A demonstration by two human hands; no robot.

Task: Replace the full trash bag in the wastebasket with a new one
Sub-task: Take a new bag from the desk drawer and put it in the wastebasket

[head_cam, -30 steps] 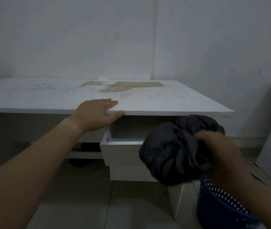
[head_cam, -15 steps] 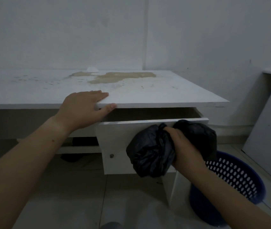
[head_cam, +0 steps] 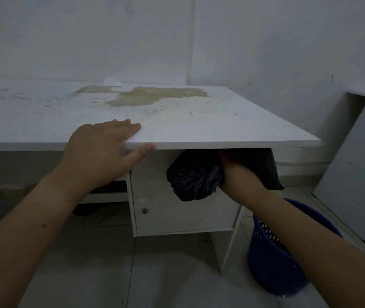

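Your left hand (head_cam: 101,152) lies flat on the front edge of the white tabletop (head_cam: 199,121), fingers (head_cam: 121,126) stretched out on top and the thumb hooked along the edge below, holding nothing. Your right hand (head_cam: 237,172) is clenched on a crumpled black trash bag (head_cam: 192,181), raised to just under the tabletop edge in front of the white drawer unit (head_cam: 177,214). Part of the bag bulges to the left of your fist, and more dark plastic hangs to its right. The blue perforated wastebasket (head_cam: 272,265) stands on the tiled floor (head_cam: 88,274) beside the drawer unit, below your right forearm. A tan, peeled patch (head_cam: 154,96) marks the tabletop near the wall.
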